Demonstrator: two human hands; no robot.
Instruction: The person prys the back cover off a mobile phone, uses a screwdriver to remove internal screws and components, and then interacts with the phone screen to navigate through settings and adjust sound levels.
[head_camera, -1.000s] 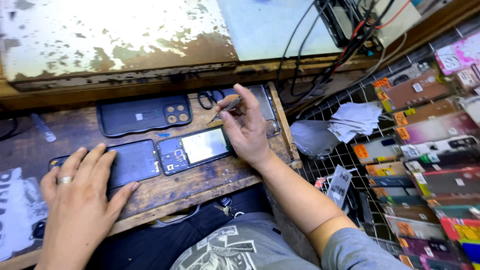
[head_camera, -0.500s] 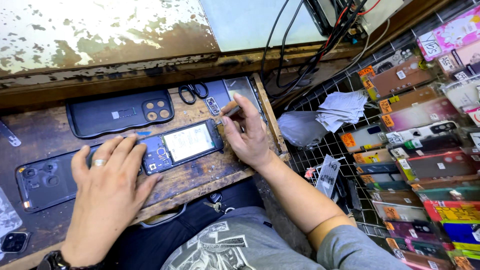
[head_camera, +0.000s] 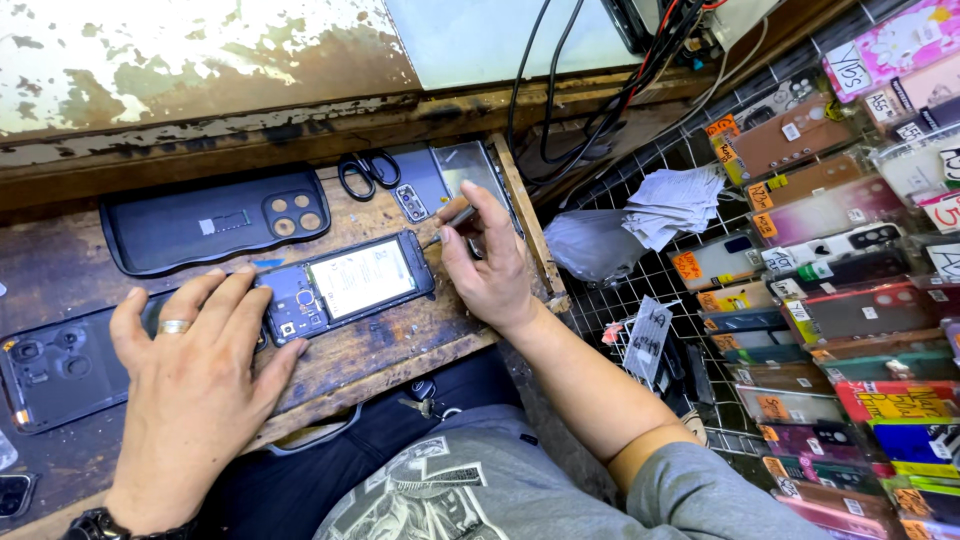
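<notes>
The opened black smartphone (head_camera: 345, 285) lies flat on the worn wooden bench, innards upward (silver battery showing), slightly askew.

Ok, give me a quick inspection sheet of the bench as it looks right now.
Surface: worn wooden bench, scratched.
Job's things: opened phone lying flat, insides exposed; thin tool, tip at the phone's right end.
Clutter: back cover, second cover, scissors.
Grippers: left hand flat, fingers on the phone's left end; right hand pinching the tool.
Cables: black and red cables hanging behind the bench.
Surroundings: wire rack with packaged phone cases; folded papers.
</notes>
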